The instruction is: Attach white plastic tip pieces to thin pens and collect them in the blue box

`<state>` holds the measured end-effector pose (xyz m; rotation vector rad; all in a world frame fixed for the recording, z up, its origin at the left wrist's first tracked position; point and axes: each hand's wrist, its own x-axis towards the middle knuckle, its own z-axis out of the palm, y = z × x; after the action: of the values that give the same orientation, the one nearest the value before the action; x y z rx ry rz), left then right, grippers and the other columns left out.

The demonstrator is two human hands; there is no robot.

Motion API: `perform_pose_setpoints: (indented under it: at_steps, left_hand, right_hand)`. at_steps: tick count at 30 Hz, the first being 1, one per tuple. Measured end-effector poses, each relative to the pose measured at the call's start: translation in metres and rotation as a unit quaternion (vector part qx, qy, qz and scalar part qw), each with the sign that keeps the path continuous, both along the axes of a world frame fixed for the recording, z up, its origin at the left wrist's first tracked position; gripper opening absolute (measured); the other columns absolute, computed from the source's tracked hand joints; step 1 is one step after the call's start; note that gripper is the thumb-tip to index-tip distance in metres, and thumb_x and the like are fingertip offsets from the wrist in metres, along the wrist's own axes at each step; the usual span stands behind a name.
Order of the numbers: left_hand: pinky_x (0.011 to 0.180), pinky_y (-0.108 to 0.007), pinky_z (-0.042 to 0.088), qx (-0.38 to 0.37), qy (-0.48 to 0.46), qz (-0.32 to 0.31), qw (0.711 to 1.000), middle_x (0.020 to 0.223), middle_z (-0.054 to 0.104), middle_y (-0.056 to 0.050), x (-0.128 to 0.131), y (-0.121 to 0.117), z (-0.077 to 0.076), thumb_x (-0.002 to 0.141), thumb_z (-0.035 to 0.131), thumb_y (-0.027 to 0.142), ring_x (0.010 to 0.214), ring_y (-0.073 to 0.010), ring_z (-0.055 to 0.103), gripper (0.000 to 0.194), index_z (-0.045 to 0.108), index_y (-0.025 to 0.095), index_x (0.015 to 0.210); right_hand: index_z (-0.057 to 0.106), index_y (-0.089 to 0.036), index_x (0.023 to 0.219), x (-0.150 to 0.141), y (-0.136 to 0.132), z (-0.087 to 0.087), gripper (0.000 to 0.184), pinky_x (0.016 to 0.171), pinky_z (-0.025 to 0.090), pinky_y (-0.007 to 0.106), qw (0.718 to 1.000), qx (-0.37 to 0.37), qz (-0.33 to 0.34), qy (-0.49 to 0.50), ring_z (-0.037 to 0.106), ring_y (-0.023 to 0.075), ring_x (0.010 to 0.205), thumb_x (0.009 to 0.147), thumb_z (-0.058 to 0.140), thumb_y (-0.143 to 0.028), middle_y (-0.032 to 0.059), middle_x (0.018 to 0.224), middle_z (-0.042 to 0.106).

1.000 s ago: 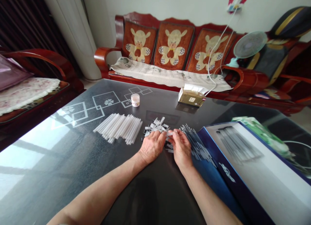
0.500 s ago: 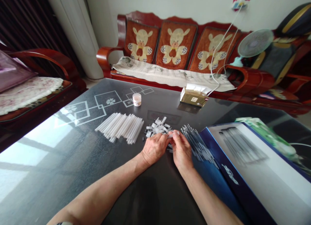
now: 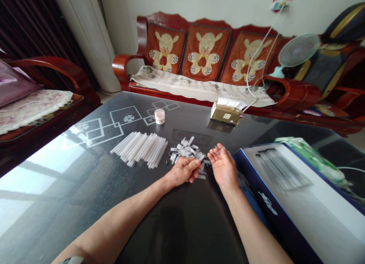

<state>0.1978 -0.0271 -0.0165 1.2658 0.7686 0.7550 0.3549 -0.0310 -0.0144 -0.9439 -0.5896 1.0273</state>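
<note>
My left hand (image 3: 184,170) is closed, its thumb pressed against the fingers on a small white pen cap that pokes out past the thumb tip. Just behind it lies a heap of white pen caps (image 3: 186,147) with small black bits. My right hand (image 3: 224,167) is turned palm inward with its fingers loosely apart, and I see nothing gripped in it. It is over the bundle of pen refills (image 3: 244,182), most of which it hides; only a few tips show beyond the fingers. Left of the heap is a row of translucent white pen barrels (image 3: 141,150).
A blue box (image 3: 266,203) with a white inside, holding several dark refills (image 3: 285,170), stands at the right by a green plastic packet (image 3: 310,157). Farther back on the dark glossy table (image 3: 94,188) are a small round tub (image 3: 159,116) and a tissue box (image 3: 226,112).
My hands were together at a small white piece; now they are apart. The right has moved right to the refills and loosened. The left has lowered slightly, with the cap in its pinch.
</note>
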Motion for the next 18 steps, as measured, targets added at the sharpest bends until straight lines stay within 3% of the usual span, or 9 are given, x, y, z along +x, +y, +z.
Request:
perform_pose_setpoints:
  at_steps: [3, 6, 8, 12, 18]
  left_hand:
    - [0.04, -0.018, 0.035, 0.091, 0.005, 0.113, 0.989, 0.055, 0.055, 0.003, -0.001, 0.001, -0.002, 0.088, 0.05, 0.055, 0.039, -0.0056, 0.046, 0.042, 0.062, 0.016, 0.079]
    - [0.045, -0.018, 0.038, 0.164, 0.034, 0.196, 0.966, 0.056, 0.054, 0.003, -0.003, 0.002, -0.003, 0.09, 0.05, 0.051, 0.043, -0.0056, 0.047, 0.039, 0.062, 0.016, 0.075]
    - [0.045, -0.018, 0.039, 0.175, 0.034, 0.216, 0.96, 0.057, 0.054, 0.003, -0.005, 0.004, -0.004, 0.09, 0.05, 0.05, 0.043, -0.0059, 0.047, 0.036, 0.064, 0.016, 0.085]
    - [0.046, -0.018, 0.04, 0.16, 0.013, 0.243, 0.957, 0.059, 0.055, 0.004, -0.007, 0.01, -0.01, 0.09, 0.052, 0.05, 0.044, -0.0062, 0.047, 0.037, 0.059, 0.017, 0.105]
    - [0.047, -0.017, 0.041, 0.166, 0.022, 0.256, 0.952, 0.06, 0.055, 0.005, -0.008, 0.012, -0.015, 0.09, 0.051, 0.049, 0.045, -0.0057, 0.047, 0.034, 0.057, 0.018, 0.101]
  right_hand:
    - [0.066, -0.023, 0.103, 0.003, -0.005, -0.004, 0.031, 0.077, 0.052, 0.035, 0.982, 0.013, -0.014, -0.187, 0.063, 0.0173, 0.081, 0.08, 0.065, -0.044, 0.0012, 0.083, 0.067]
    - [0.069, -0.024, 0.098, -0.002, -0.012, -0.005, 0.019, 0.084, 0.05, 0.037, 0.902, 0.071, 0.014, -0.426, 0.062, 0.0204, 0.089, 0.084, 0.059, -0.034, 0.0052, 0.094, 0.068]
    - [0.07, -0.024, 0.096, -0.006, -0.016, -0.005, 0.018, 0.085, 0.049, 0.037, 0.839, 0.118, 0.027, -0.53, 0.062, 0.0215, 0.09, 0.085, 0.057, -0.026, 0.0064, 0.094, 0.067]
    - [0.069, -0.022, 0.098, -0.011, -0.018, -0.005, 0.02, 0.082, 0.048, 0.038, 0.758, 0.153, 0.037, -0.633, 0.06, 0.0224, 0.086, 0.082, 0.057, -0.021, 0.0069, 0.089, 0.065]
    - [0.066, -0.02, 0.099, -0.017, -0.019, -0.007, 0.019, 0.085, 0.044, 0.04, 0.698, 0.164, 0.065, -0.694, 0.057, 0.0236, 0.089, 0.081, 0.061, -0.023, 0.0076, 0.091, 0.063]
